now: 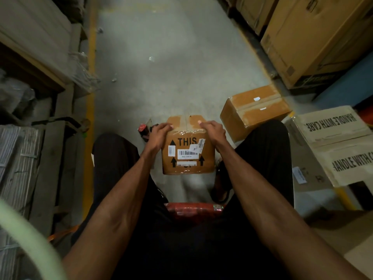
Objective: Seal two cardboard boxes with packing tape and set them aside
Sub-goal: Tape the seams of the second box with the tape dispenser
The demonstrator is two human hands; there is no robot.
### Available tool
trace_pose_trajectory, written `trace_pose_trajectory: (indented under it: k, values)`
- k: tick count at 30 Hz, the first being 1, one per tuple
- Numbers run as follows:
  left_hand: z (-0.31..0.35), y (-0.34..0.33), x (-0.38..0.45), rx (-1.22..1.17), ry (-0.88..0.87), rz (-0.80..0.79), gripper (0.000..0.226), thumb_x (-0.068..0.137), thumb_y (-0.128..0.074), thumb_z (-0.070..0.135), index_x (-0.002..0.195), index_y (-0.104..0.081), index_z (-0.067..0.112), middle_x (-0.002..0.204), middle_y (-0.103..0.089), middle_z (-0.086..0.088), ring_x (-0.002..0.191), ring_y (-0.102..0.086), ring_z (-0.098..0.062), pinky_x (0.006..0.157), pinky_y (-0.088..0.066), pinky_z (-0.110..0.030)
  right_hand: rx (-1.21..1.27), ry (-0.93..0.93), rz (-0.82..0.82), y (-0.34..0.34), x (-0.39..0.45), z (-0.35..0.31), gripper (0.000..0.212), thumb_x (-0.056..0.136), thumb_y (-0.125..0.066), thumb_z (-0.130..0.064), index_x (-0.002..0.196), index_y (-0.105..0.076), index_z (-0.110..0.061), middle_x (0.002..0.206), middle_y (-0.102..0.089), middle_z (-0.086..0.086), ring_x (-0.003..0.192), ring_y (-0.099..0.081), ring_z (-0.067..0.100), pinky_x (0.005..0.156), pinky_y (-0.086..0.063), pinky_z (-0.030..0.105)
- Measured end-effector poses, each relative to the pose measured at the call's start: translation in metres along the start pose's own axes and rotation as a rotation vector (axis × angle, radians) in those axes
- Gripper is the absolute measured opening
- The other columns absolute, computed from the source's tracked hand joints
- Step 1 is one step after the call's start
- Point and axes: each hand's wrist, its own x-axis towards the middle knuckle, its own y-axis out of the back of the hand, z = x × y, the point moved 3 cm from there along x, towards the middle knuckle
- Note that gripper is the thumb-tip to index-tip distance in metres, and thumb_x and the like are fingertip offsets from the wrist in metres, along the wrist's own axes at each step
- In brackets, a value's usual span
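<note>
We hold the small brown cardboard box (188,150) above the floor between our knees, left hand (159,131) and right hand (214,131) fingers curled over its top edges. We should press the tape seam flat before setting it beside the taped brown box (254,110).

Dim warehouse light brightens only the concrete floor (171,57) ahead, while edges bend, darken and blur.

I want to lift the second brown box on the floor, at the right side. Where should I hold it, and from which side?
Hold the second box by its two short ends, one hand on each, coming down from above. It lies flat on the floor with its taped top up and the short ends look free. A top-only grip would probably slip on the tape.
</note>
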Motion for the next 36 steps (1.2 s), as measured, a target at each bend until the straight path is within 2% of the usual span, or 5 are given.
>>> trace_pose_trajectory:
  k: [11,16,24,28,36]
  values:
    - [0.012,0.007,0.007,-0.243,-0.051,0.184,0.065,0.072,-0.08,0.064,0.128,-0.064,0.036,0.128,-0.067,-0.01,0.102,-0.074,-0.028,0.091,-0.06,-0.052,0.123,0.18,-0.088,-0.003,-0.006,-0.041,0.091,0.075,-0.08,-0.058,0.152,-0.038,-0.037,0.157,-0.042,0.007,0.137,-0.048,0.029,0.111,-0.043,0.054]
    - [0.017,0.003,-0.002,-0.19,-0.095,0.223,0.044,0.092,-0.071,0.043,0.129,-0.067,0.02,0.111,-0.066,0.002,0.092,-0.075,-0.015,0.083,-0.062,-0.033,0.123,0.172,-0.084,-0.006,-0.009,-0.032,0.085,0.077,-0.078,-0.06,0.15,-0.041,-0.037,0.154,-0.047,0.007,0.127,-0.057,0.025,0.104,-0.051,0.045]
    - [0.026,0.003,0.003,-0.115,-0.083,0.162,0.051,0.092,-0.068,0.051,0.133,-0.063,0.022,0.102,-0.076,-0.009,0.092,-0.077,-0.025,0.087,-0.061,-0.05,0.103,0.18,-0.037,0.003,-0.009,-0.039,0.066,0.089,-0.074,-0.041,0.148,-0.048,-0.027,0.152,-0.047,0.012,0.12,-0.058,0.023,0.092,-0.049,0.031]
    - [0.024,0.004,0.006,-0.087,-0.085,0.174,0.044,0.092,-0.068,0.052,0.126,-0.067,0.025,0.099,-0.078,-0.008,0.09,-0.077,-0.025,0.085,-0.062,-0.051,0.11,0.18,-0.028,0.003,-0.009,-0.04,0.061,0.09,-0.074,-0.039,0.145,-0.05,-0.027,0.146,-0.051,0.007,0.079,-0.052,-0.003,0.06,-0.042,0.008]
    - [0.033,0.005,0.003,-0.009,-0.144,0.132,0.031,0.095,-0.067,0.048,0.12,-0.07,0.03,0.11,-0.075,-0.007,0.094,-0.076,-0.022,0.083,-0.063,-0.049,0.136,0.239,-0.002,0.005,-0.005,-0.038,0.034,0.088,-0.078,-0.03,0.12,-0.066,-0.025,0.119,-0.064,-0.001,0.076,-0.064,-0.003,0.054,-0.048,0.007]
